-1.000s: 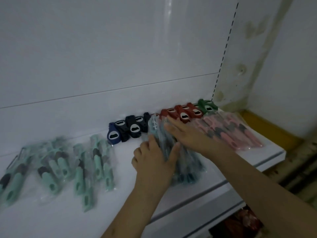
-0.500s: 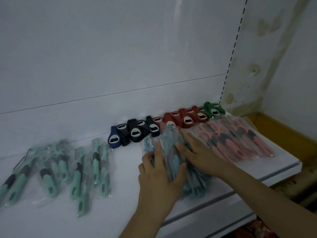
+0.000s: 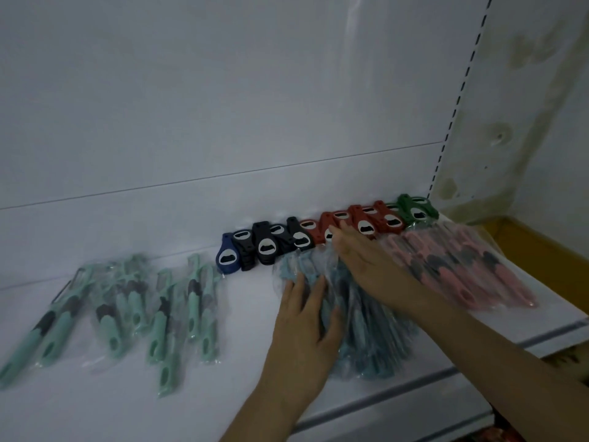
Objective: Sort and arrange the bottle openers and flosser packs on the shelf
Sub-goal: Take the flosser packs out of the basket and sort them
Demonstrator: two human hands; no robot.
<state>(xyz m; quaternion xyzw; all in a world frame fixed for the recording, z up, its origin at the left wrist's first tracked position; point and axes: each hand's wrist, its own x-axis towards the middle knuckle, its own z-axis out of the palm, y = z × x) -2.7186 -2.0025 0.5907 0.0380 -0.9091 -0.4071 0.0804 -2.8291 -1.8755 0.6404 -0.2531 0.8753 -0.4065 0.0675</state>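
White flat shelf, white back panel behind it. Far left: loose spread of mint-green handled flosser packs in clear plastic bags, fanned out unevenly, handles pointing toward the near edge, some overlapping. Along the back panel, a row of plastic bottle openers standing on edge and touching one another: one dark blue bottle opener at the left end, then black bottle openers, then red bottle openers, then dark green bottle openers at the right end beside the perforated upright strip.

Centre: pile of teal-blue flosser packs in clear bags, just near of the black and red openers. Left hand lies palm down on the left side of this pile, fingers stretched out and slightly spread, pressing flat, not closed around anything. Right hand also palm down on the far right part of the same pile, fingers straight and together, fingertips touching or just at the red openers; flat, nothing gripped.

Right: stack of pink handled flosser packs in clear bags, just beside the right forearm, reaching toward the shelf's right end. Beyond the shelf, stained wall and yellow ledge.
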